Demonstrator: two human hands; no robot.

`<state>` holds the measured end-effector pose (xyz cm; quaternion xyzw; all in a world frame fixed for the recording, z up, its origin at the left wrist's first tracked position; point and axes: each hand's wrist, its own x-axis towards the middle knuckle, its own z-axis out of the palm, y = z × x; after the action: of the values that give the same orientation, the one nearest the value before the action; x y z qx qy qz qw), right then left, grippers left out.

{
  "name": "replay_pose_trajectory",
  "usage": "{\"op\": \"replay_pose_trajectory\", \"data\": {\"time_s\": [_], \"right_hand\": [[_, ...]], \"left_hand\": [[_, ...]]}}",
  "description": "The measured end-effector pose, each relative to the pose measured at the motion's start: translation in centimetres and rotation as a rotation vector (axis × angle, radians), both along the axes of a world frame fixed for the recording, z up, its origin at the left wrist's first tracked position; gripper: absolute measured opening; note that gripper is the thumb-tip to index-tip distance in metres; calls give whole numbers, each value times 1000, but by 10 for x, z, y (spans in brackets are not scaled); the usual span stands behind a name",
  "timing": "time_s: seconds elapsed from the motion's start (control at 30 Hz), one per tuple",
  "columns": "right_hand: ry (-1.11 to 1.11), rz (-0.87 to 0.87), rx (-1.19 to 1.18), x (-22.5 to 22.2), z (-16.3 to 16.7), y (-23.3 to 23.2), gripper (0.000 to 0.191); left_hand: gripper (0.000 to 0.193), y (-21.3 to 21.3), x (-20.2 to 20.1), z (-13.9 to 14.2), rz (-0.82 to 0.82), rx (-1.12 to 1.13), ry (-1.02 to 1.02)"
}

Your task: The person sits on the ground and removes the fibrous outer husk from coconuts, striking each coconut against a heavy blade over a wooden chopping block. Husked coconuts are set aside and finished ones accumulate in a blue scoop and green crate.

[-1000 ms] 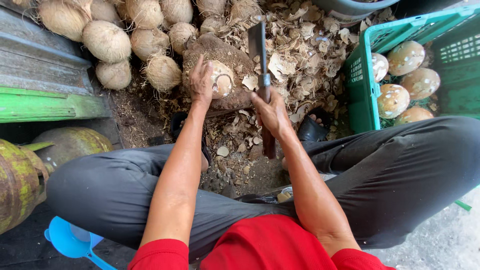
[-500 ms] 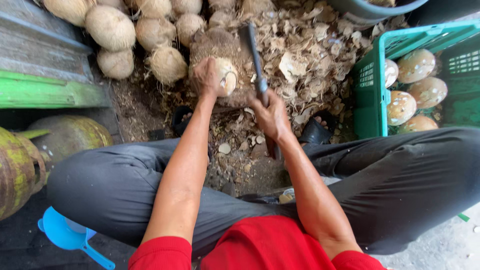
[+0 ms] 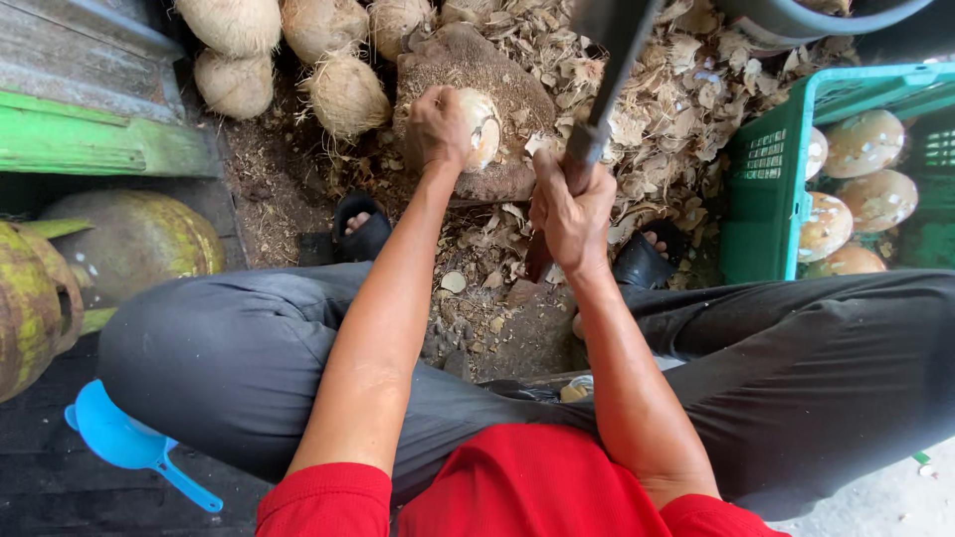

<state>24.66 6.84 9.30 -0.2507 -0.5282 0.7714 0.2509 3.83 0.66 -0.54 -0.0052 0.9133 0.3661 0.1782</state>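
The cleaver (image 3: 612,60) has risen since a moment ago, its blade now high above the right hand (image 3: 569,209) clenched on its handle. The left hand (image 3: 438,127) grips the coconut (image 3: 482,127) on the block (image 3: 497,85), just left of the right hand.

Counted around the chopping block (image 3: 497,99): five husked coconuts (image 3: 343,94) left of it, one peeled coconut (image 3: 482,124) on it, four peeled coconuts (image 3: 863,141) in one green crate (image 3: 761,189) right of it, one cleaver (image 3: 607,60), one blue scoop (image 3: 124,438).
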Motion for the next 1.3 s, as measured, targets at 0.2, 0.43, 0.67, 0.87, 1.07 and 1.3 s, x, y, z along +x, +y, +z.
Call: {"op": "replay_pose_trajectory", "data": {"time_s": [0.2, 0.43, 0.67, 0.87, 1.07, 1.3], "right_hand": [[-673, 240, 177, -11, -12, -19, 37], [-24, -25, 102, -5, -11, -2, 37], [-532, 159, 140, -15, -20, -13, 34], [-323, -15, 167, -17, -8, -11, 29], [-642, 194, 249, -22, -10, -21, 37], [-927, 301, 217, -22, -24, -17, 38]], "left_hand": [[40, 2, 2, 5, -25, 32, 66], [40, 2, 3, -2, -29, -34, 88], [38, 3, 3, 1, 2, 32, 86], [41, 2, 5, -3, -29, -33, 89], [42, -1, 6, 0, -4, -25, 57], [33, -1, 6, 0, -63, -87, 1]]}}
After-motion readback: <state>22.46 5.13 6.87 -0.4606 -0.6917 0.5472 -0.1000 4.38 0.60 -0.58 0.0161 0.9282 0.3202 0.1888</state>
